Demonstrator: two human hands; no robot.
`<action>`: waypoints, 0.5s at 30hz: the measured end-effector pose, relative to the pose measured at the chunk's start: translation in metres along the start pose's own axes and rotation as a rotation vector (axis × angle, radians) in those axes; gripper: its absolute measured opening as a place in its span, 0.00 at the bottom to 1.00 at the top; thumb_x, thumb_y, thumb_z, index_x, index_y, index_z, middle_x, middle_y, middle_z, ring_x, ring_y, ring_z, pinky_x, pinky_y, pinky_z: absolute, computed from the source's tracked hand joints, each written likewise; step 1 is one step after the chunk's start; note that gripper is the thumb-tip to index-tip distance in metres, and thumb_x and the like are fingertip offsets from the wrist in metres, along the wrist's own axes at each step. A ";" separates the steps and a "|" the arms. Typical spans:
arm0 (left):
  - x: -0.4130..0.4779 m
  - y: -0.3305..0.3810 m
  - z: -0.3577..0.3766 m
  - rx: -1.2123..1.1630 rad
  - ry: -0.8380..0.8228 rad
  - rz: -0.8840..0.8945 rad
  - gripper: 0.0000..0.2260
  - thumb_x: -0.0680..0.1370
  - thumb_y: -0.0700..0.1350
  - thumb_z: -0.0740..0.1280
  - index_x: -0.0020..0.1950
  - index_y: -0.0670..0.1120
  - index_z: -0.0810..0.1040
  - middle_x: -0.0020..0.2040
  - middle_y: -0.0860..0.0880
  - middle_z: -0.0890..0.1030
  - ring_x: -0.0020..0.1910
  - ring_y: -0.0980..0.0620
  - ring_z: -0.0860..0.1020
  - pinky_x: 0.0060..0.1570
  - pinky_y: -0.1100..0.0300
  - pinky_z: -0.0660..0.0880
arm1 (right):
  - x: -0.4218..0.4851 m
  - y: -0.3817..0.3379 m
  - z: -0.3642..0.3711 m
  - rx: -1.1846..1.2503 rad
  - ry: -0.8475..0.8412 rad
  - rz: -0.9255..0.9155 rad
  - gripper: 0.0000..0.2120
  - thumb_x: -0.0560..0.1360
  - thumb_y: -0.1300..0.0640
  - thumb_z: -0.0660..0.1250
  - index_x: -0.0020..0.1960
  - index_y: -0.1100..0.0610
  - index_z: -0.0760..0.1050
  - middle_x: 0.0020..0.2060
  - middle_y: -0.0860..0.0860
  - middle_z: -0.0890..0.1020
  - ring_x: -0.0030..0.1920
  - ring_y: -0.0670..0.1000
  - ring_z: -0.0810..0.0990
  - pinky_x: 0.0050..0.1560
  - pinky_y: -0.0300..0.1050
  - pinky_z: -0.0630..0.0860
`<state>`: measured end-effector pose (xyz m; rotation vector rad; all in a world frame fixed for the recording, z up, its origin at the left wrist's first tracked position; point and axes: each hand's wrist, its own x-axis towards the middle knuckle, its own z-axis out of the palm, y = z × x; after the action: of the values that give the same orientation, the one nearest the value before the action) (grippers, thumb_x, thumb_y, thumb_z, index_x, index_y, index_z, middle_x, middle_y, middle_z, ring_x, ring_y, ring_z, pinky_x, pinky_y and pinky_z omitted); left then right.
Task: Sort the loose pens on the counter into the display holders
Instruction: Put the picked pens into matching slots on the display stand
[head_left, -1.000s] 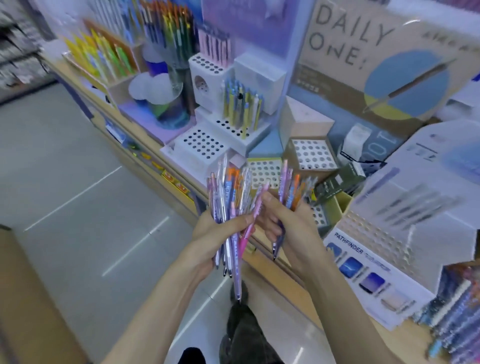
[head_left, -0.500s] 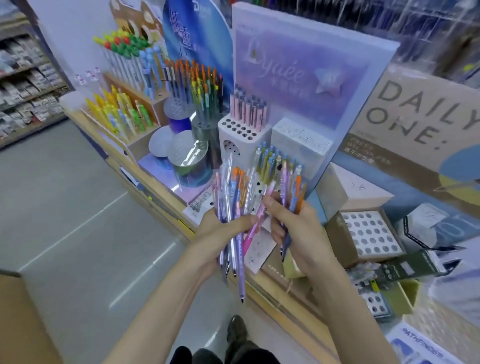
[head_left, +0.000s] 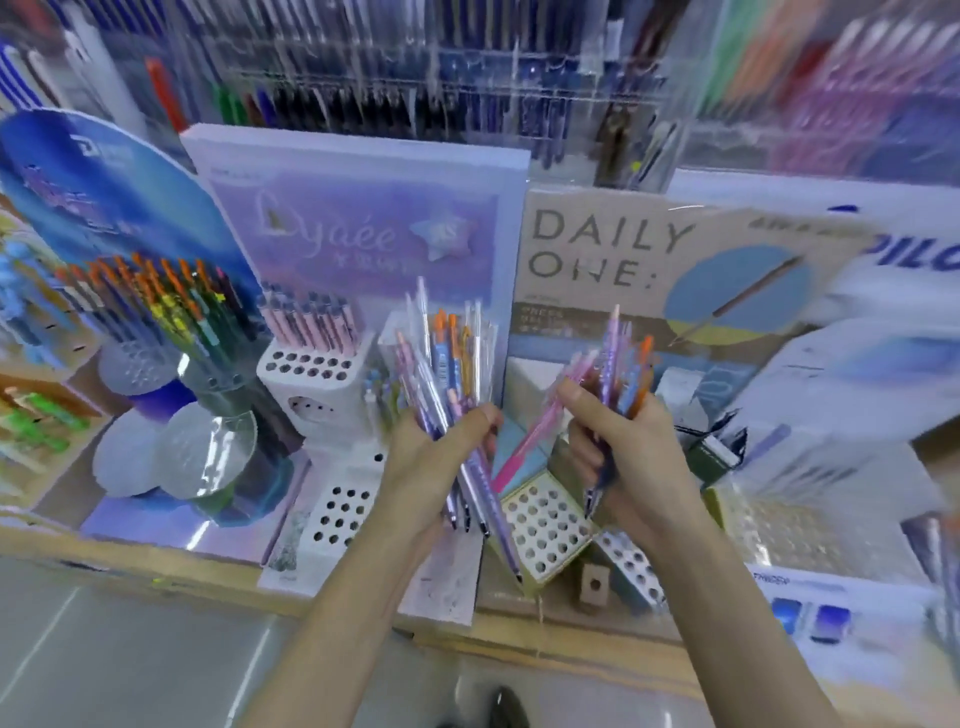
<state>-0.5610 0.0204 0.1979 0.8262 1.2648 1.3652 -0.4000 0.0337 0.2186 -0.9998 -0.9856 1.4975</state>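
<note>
Left of centre, the white holder (head_left: 332, 379) carries a row of pink pens (head_left: 311, 325) in its back holes, and the cream tray (head_left: 545, 525) low in the middle shows only open holes (blur hides finer detail). My left hand (head_left: 431, 462) is curled round a fanned bundle of pens (head_left: 447, 364) at the frame's centre, tips down. My right hand (head_left: 628, 457), just right of it and apart, grips a smaller bunch (head_left: 618, 358), with one rosy pen (head_left: 530, 441) pinched under the thumb and slanting down-left
</note>
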 end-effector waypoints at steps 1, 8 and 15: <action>0.004 0.002 0.009 0.017 -0.027 0.016 0.10 0.73 0.36 0.71 0.38 0.52 0.82 0.32 0.53 0.83 0.32 0.57 0.82 0.31 0.65 0.77 | -0.001 -0.007 -0.008 -0.001 0.034 -0.019 0.13 0.74 0.59 0.68 0.41 0.69 0.69 0.20 0.51 0.62 0.20 0.48 0.59 0.20 0.38 0.61; 0.010 0.017 0.102 -0.012 -0.198 0.095 0.03 0.74 0.37 0.70 0.43 0.44 0.79 0.28 0.53 0.81 0.27 0.58 0.78 0.29 0.66 0.75 | -0.009 -0.054 -0.066 -0.043 0.231 -0.191 0.13 0.74 0.61 0.69 0.35 0.56 0.69 0.20 0.49 0.64 0.20 0.48 0.61 0.21 0.38 0.61; 0.002 0.030 0.200 -0.056 -0.218 0.160 0.16 0.65 0.49 0.74 0.49 0.45 0.79 0.37 0.50 0.84 0.38 0.52 0.83 0.44 0.56 0.77 | -0.015 -0.112 -0.145 -0.050 0.207 -0.311 0.05 0.71 0.55 0.71 0.37 0.52 0.78 0.21 0.51 0.63 0.22 0.49 0.60 0.21 0.39 0.60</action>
<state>-0.3783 0.0738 0.2671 1.0252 1.0053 1.3880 -0.2276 0.0447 0.2799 -0.9655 -0.9822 1.0956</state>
